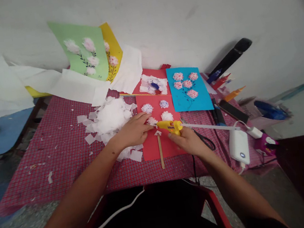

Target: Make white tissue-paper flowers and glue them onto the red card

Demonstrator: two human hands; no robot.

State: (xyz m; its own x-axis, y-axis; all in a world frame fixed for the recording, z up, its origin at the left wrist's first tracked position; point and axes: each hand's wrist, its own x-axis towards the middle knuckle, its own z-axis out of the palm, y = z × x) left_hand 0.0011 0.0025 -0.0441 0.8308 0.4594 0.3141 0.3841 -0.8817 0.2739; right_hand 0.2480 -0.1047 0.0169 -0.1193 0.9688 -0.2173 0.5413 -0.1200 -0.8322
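On a red sheet of paper, several crumpled paper flowers sit in two columns, such as a white one and a purple-speckled one. My left hand has its fingers and thumb on either side of a small white paper flower. Wrapped round the handle of a yellow glue gun is my right hand; a long glue stick juts from the gun's back. The nozzle points left, close to that flower and my left fingertips. Below it lies a wooden stick with a white paper scrap at its top.
A heap of white paper squares lies left of the red sheet. Behind stand green and blue flower cards. At right are a phone, a white power bank and cables. A checked cloth covers the table.
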